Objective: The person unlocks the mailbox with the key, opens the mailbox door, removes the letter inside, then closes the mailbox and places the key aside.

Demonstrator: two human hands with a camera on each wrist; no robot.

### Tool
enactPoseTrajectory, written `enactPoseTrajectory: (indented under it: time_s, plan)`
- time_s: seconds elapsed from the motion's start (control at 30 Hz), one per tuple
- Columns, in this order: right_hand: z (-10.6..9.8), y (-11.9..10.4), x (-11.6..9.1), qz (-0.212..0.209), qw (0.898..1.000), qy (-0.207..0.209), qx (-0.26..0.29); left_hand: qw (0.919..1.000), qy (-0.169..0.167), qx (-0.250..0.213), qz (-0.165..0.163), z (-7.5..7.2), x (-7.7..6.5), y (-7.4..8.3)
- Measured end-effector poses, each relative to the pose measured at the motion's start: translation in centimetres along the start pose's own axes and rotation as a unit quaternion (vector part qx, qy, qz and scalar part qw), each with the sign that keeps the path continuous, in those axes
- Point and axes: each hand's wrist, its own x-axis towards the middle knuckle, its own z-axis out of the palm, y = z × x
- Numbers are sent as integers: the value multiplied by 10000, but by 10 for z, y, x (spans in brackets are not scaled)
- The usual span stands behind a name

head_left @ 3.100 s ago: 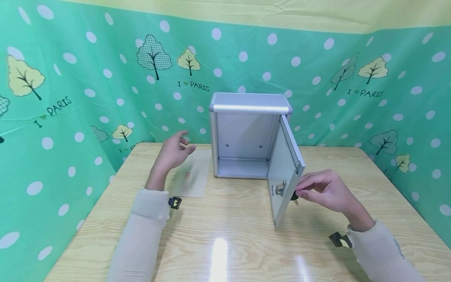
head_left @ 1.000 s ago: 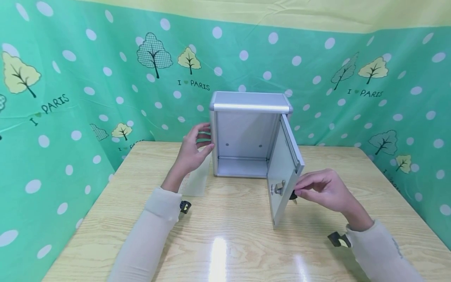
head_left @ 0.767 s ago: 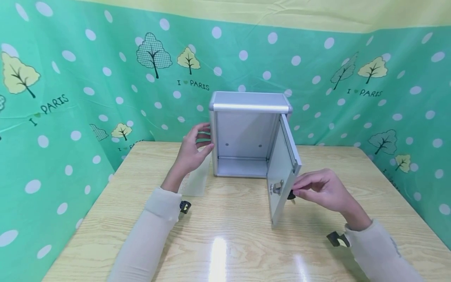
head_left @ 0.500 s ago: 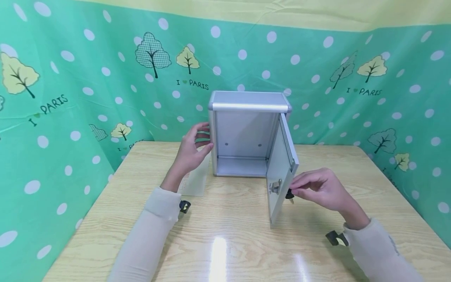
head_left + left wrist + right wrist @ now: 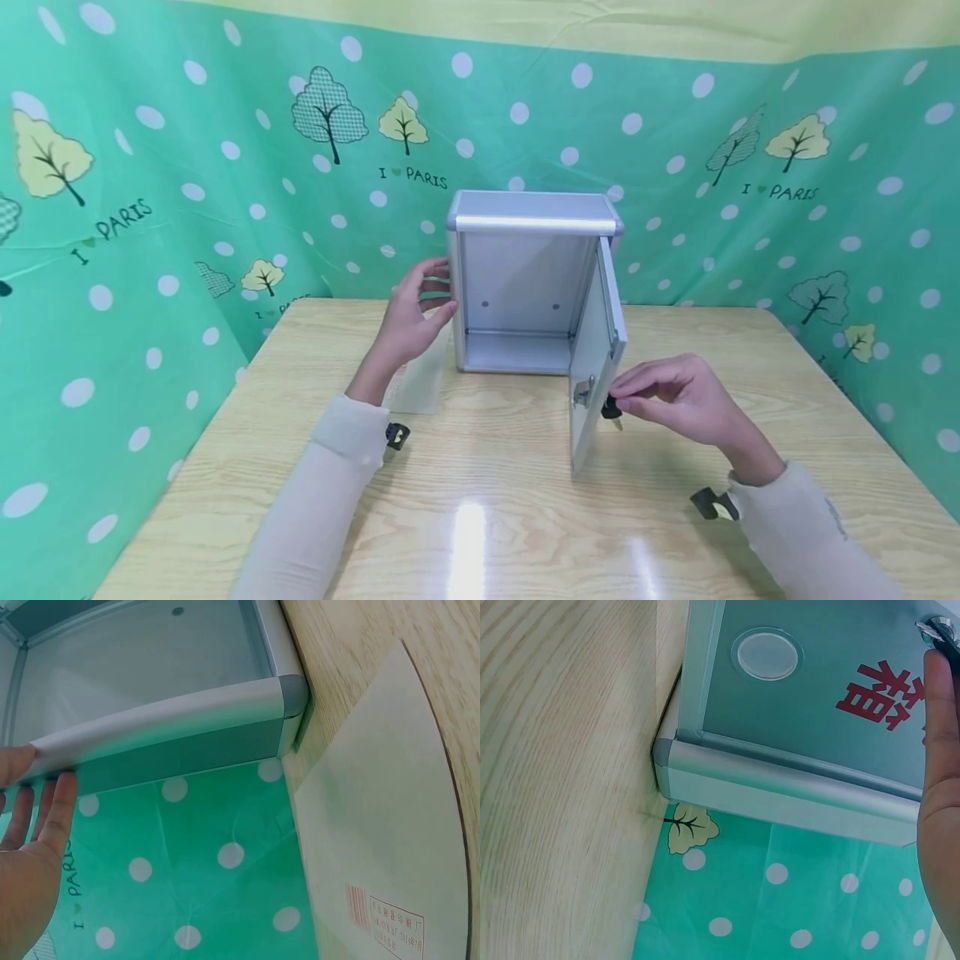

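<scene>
A silver-grey metal box point(image 5: 534, 204) stands on the table, its door point(image 5: 594, 346) swung out on the right side. A lock cam point(image 5: 582, 392) shows on the door's inner face. My left hand point(image 5: 408, 321) rests its fingertips against the box's left side, with the thumb at the front edge; the left wrist view shows these fingers point(image 5: 56, 814) fairly straight. With thumb and fingers, my right hand point(image 5: 678, 398) pinches a black-headed key point(image 5: 611, 407) at the lock on the door's outer face. Red characters point(image 5: 877, 694) and a round disc point(image 5: 767, 656) mark that face.
A pale paper envelope point(image 5: 418, 383) lies on the wooden table point(image 5: 510, 467) left of the box, partly behind the left forearm. Red print point(image 5: 397, 926) shows on it. A green dotted curtain point(image 5: 247, 167) hangs close behind the box and along both sides.
My left hand has moved right from above the envelope to the box's left side. The door has swung slightly inward, to the left, with my right hand still pinching the key.
</scene>
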Motion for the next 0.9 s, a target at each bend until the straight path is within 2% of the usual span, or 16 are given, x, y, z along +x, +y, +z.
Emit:
enactPoseTrajectory:
  time_s: [0.17,0.43,0.7,0.9]
  plan:
    - [2,-2,2,320,9991,1,-276,9999,-5,90,121,-1,4,-22]
    - [8,-5,9,592,9971,9,-484,9999,6,98,47,-1,5,-22]
    - [16,-6,18,611,9967,-28,-529,10000,28,11,17,-1,4,-22]
    - [26,-7,26,653,9970,-13,-406,9999,32,123,21,-1,4,-19]
